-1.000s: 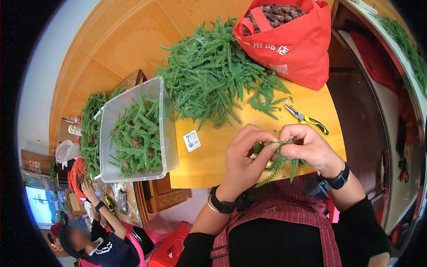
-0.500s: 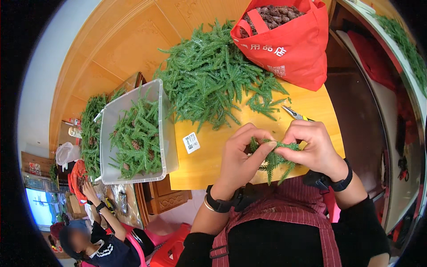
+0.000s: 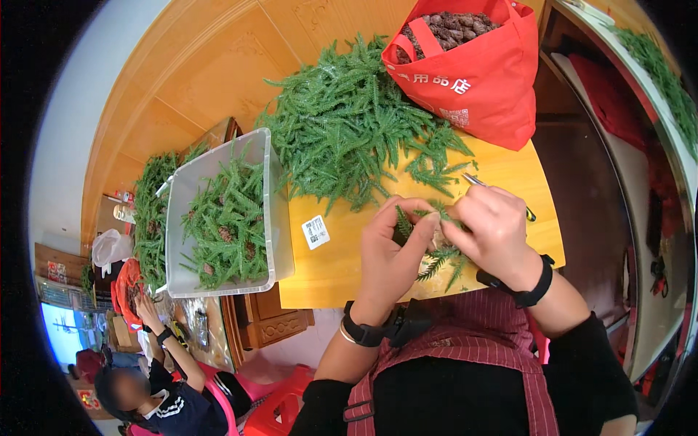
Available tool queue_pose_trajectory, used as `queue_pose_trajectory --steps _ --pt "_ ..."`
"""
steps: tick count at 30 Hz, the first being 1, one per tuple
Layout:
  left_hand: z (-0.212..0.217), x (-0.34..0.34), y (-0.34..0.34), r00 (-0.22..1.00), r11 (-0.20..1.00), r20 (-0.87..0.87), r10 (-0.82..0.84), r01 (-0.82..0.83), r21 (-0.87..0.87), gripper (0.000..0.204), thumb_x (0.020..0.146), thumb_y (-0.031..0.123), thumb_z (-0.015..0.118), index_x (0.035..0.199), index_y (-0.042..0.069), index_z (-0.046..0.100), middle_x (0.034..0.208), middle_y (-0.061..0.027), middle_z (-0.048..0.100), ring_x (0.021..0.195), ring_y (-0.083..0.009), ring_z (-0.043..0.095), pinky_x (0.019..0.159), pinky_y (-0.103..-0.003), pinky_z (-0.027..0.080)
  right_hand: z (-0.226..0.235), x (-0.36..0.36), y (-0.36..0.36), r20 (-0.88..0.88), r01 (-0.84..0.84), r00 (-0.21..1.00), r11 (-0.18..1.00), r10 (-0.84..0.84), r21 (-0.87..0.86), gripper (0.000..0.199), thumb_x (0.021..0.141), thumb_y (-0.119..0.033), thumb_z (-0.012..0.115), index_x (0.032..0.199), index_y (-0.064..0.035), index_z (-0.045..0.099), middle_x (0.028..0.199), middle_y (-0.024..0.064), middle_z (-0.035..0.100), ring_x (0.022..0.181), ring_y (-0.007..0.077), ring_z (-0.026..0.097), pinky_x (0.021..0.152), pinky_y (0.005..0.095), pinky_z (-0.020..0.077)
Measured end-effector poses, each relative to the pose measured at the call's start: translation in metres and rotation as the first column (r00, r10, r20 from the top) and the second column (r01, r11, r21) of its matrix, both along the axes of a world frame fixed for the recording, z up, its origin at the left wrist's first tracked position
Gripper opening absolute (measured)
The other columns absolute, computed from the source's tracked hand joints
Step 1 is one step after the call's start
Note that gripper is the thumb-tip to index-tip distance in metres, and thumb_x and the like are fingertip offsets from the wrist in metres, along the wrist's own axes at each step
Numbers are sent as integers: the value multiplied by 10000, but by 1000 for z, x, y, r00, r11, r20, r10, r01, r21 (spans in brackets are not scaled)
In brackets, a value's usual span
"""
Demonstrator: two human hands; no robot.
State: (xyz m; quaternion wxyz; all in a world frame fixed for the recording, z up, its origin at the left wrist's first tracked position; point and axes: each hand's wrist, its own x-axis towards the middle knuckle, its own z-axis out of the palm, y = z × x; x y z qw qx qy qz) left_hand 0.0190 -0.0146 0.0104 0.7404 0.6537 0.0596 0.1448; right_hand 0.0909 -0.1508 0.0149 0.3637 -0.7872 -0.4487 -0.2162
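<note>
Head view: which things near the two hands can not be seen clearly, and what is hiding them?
- Small pale piece between the hands: head view, mostly covered by the left hand and right hand; its kind cannot be told.
- Bunch of green needle sprigs: its stems are hidden inside both hands.
- Thin metal tool with a dark handle on the yellow tabletop: only its tip and handle end show past the right hand.

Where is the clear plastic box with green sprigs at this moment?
In the head view, the clear plastic box sits on the person's left, at the left edge of the yellow wooden table, beside the loose pile of green sprigs.
</note>
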Motion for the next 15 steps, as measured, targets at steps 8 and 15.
queue_pose_trajectory --steps 8,15 --pt "-12 -7 9 980 949 193 -53 -11 316 79 792 -20 558 865 -7 533 837 -49 474 646 -96 525 561 -197 433 -11 1 -15 -896 -101 135 905 423 413 136 802 -145 603 813 -46 510 712 -43 507 643 24 469 585 180 380" --pt "-22 -5 10 943 891 333 -11 -142 431 89 775 -45 558 854 -12 533 840 -71 480 640 -110 522 543 -208 436 -13 -7 -19 -856 -104 192 878 479 468 172 816 -193 598 842 -61 491 737 -52 476 653 9 429 559 160 340"
